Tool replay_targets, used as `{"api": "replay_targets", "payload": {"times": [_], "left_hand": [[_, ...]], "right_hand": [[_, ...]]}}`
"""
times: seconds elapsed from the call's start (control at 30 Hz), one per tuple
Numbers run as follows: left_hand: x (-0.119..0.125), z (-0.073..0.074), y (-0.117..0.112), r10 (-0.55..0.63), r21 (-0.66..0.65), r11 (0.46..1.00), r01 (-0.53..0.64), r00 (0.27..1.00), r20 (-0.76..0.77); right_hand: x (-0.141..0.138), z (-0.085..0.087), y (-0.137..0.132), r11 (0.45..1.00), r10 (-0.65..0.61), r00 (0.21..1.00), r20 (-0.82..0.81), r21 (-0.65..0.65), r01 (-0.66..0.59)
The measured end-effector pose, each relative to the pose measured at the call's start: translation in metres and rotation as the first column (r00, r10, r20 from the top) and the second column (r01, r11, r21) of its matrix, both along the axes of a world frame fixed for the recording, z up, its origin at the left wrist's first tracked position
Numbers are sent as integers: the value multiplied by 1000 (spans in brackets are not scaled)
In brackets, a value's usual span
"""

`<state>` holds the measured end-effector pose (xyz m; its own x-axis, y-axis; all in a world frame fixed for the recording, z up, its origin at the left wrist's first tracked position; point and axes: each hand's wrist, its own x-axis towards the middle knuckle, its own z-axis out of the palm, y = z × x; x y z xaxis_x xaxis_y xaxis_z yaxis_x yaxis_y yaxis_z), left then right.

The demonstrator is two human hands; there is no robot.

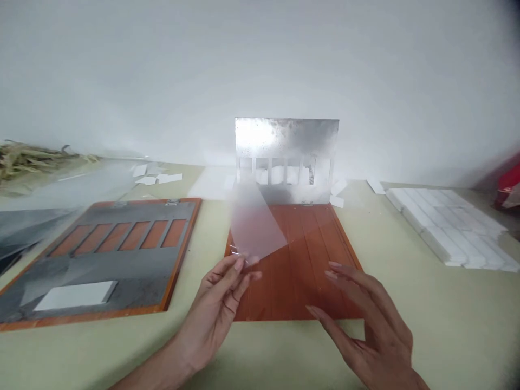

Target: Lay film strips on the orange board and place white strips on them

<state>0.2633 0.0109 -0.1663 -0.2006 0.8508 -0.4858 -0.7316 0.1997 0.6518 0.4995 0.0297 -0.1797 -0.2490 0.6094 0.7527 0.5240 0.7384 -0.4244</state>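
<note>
My left hand (219,309) pinches the near corner of a clear plastic sheet (254,219), holding it tilted above the red-brown wooden board (300,271). My right hand (365,319) hovers open over the board's near right part, fingers spread, touching nothing I can make out. At the board's far edge a metal stencil plate (286,143) with several rectangular cut-outs stands raised against the wall.
To the left lies a second board with its grey stencil (101,260) flat and a white piece (75,295) on it. Rows of white blocks (447,227) lie at right, white scraps (156,174) at the back, straw-like fibres (28,157) far left, something red (509,187) far right.
</note>
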Motion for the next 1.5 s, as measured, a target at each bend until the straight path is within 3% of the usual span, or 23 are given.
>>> {"api": "replay_targets", "payload": {"times": [0.23, 0.6, 0.87, 1.23, 1.5], "left_hand": [[22, -17, -17, -281, 62, 951, 302, 932, -229], [26, -22, -21, -370, 53, 892, 450, 791, -488], [29, -15, -21, -430, 46, 856, 515, 759, -488], [25, -16, -23, -359, 111, 810, 576, 636, -684], [27, -14, -24, -282, 138, 792, 594, 558, -780]], "right_hand": [[-7, -3, -7, 990, 136, 989, 55, -48, -134], [-10, -7, -12, 969, 233, 972, 28, -90, -230], [-11, -7, -14, 968, 242, 967, 75, -83, -236], [-11, -8, -16, 967, 244, 966, 86, -105, -234], [-12, -8, -20, 978, 205, 956, 212, -81, -192]]}}
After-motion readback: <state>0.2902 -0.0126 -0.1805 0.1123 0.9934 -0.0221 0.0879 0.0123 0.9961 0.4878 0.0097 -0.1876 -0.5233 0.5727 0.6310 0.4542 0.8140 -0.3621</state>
